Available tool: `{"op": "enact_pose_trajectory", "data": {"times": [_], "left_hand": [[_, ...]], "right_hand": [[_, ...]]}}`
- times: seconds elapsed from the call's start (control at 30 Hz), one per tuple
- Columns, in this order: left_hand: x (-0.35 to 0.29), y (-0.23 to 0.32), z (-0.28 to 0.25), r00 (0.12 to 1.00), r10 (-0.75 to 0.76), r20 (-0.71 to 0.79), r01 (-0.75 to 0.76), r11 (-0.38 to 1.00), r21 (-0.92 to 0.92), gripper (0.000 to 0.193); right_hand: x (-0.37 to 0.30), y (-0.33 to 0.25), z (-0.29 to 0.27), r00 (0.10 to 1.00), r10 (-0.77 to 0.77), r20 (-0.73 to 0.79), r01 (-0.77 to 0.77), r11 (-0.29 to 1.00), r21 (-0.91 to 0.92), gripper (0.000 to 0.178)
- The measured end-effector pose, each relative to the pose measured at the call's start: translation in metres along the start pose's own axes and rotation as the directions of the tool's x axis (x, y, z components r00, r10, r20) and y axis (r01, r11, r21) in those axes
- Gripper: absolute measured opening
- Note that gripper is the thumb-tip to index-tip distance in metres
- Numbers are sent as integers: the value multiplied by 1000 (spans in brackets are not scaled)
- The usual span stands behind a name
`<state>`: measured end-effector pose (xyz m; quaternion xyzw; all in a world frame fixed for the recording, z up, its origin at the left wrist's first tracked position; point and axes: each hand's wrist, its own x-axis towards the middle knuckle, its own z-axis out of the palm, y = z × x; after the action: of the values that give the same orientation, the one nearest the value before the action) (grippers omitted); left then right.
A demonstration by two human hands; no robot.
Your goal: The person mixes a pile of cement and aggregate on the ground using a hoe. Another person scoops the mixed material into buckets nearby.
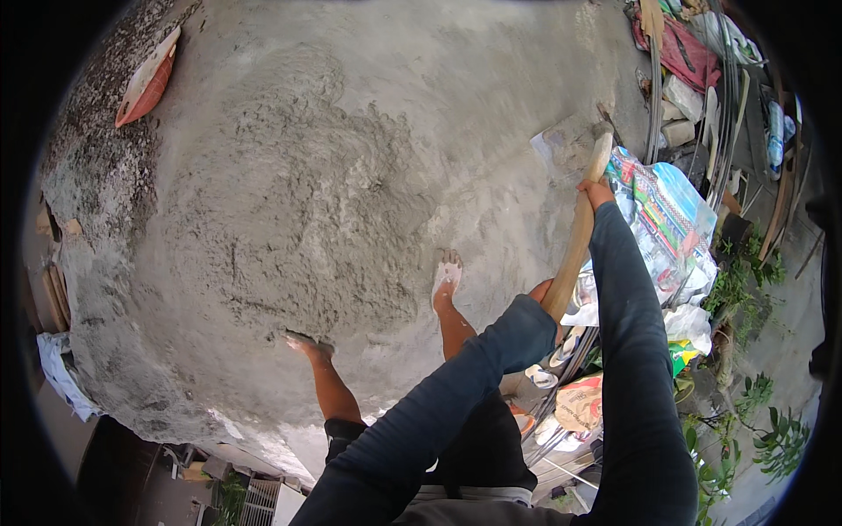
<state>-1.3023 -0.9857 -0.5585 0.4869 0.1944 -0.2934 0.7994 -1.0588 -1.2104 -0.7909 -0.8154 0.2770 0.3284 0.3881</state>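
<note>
A hoe with a long, pale wooden handle slants up and to the right in front of me. Its flat metal blade, coated with grey cement, is at the far end by the edge of the wet patch. My right hand is wrapped round the handle near the head. Lower down, my left hand grips the same handle, partly hidden by its dark sleeve. Left of the hoe spreads a rough heap of wet grey mortar. My bare feet, smeared with cement, stand at its near edge.
A red and white pointed scoop-like piece lies on dark gravel at the far left. Along the right lie printed plastic sacks, thin metal rods, a paper cement bag and sandals. Leafy plants grow at the lower right.
</note>
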Motion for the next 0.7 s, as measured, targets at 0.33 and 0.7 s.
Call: {"op": "enact_pose_trajectory", "data": {"times": [0.33,0.7], "left_hand": [[-107,122,-105,978,-151,141,28,775,632,64],[-482,178,-196,840,-493,-225,524,845,105,102]], "right_hand": [[-150,-13,146,932,280,232,-359,810,463,26],[-530,-114,390,927,-29,374,-194,815,546,98]]}}
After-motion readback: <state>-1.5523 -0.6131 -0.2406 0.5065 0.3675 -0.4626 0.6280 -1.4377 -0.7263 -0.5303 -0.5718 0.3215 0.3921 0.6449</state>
